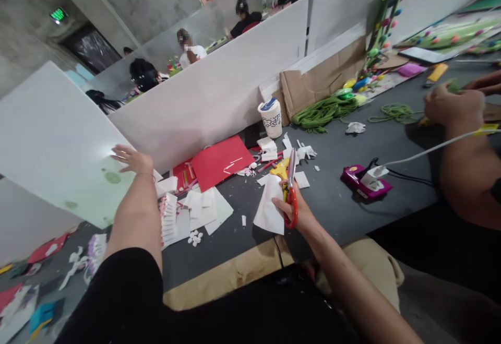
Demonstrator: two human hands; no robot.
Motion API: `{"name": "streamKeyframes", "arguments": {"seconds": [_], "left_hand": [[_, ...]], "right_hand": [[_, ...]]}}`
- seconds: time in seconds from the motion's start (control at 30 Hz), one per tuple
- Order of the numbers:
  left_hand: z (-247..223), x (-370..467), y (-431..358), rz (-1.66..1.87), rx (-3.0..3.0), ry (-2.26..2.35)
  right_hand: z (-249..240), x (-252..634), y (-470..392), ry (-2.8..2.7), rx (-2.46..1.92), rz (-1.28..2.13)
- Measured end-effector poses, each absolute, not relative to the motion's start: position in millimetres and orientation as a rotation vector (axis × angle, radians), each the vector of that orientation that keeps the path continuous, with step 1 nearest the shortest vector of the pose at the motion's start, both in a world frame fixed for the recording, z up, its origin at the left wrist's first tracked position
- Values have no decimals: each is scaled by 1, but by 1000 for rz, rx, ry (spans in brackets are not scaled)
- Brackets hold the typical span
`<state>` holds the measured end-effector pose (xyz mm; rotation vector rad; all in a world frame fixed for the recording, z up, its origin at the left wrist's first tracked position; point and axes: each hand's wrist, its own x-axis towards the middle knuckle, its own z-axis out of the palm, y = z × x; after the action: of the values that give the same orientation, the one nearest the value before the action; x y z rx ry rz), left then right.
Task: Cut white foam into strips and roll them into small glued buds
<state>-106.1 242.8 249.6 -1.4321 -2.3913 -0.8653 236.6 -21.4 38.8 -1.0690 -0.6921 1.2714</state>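
My left hand (pixel 132 159) lies with fingers spread against a large white panel (pixel 66 140) that leans at the left. In my right hand (pixel 293 208) are red-handled scissors (pixel 290 198), blades pointing up, together with a piece of white paper (pixel 270 211). Just beyond that hand is a yellow tool (pixel 281 168), partly hidden. A red sheet (pixel 221 161) lies between my hands, with white paper pieces (pixel 203 205) and small white balls (pixel 194 237) nearer to me.
A lidded cup (pixel 271 119) stands by the low partition (pixel 219 83). Green cord (pixel 326 111) lies beside cardboard. A purple power strip (pixel 366 183) with cables is at the right, near another person's hands (pixel 454 104). More people sit beyond the partition.
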Motion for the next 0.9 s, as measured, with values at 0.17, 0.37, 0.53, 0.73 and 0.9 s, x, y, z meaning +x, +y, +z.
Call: {"name": "streamKeyframes", "arguments": {"seconds": [0.17,0.37,0.53,0.73,0.9], "left_hand": [[245,-115,235,-921,-1562,-2394],[188,-56,179,-1175,-2795,-1948],[153,-12,103,-712,-3854,-1798],[141,-23,63,-1194,-3496,-2547],[99,-34,50,-2005,-2826,-2757]], "right_hand": [[49,228,-20,-701,-1073,1365],[79,225,-9,-1102,-1007,1408],[115,223,6,-1351,-811,1517],[123,228,5,-1266,-875,1565],[85,220,-6,-975,-1020,1491]]}}
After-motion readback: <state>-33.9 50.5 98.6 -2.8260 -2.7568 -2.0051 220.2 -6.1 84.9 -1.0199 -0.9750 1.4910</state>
